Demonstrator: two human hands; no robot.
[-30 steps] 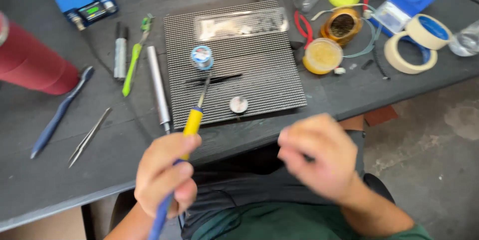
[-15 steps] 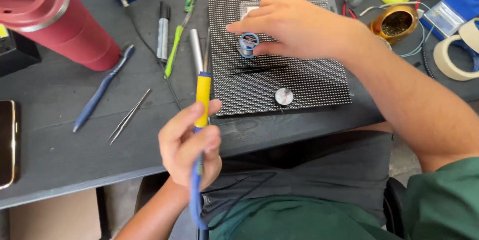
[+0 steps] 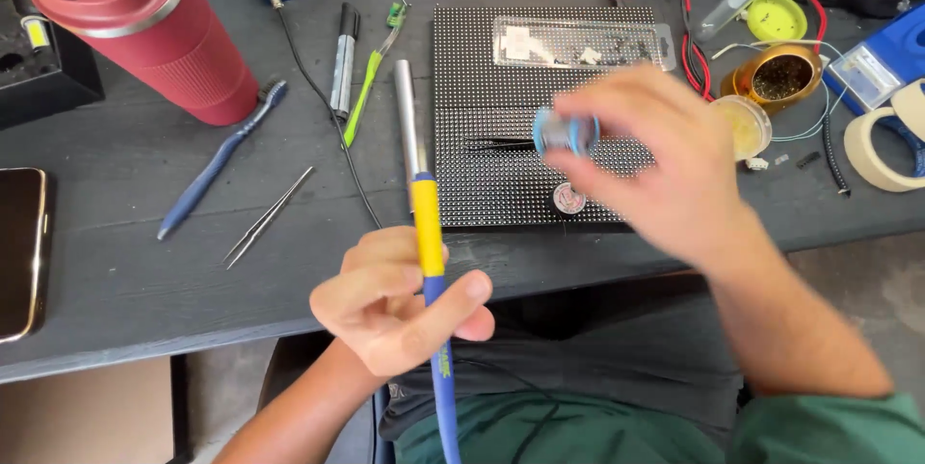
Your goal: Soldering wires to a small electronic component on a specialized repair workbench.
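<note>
**Iron in left hand, solder spool in right**

Left hand (image 3: 400, 305) is wrapping its grip around a soldering iron (image 3: 425, 252), yellow-and-blue handle, metal barrel pointing away from the body over the dark desk (image 3: 125, 262). Right hand (image 3: 665, 160), motion-blurred, is pinching a small blue solder spool (image 3: 565, 132) in a narrow fingertip grip, above the black dotted LED panel (image 3: 482, 59).

Just left of the spool, black tweezers (image 3: 496, 143) are lying on the panel. Below the right grip, a small round silver piece (image 3: 568, 198) is sitting near the panel's near edge. Left of the iron's barrel: silver tweezers (image 3: 267, 216), blue pen (image 3: 220, 160), green tool (image 3: 371, 79), black marker (image 3: 342, 59). Farther left, a red tumbler (image 3: 145, 26) is standing upright.
</note>
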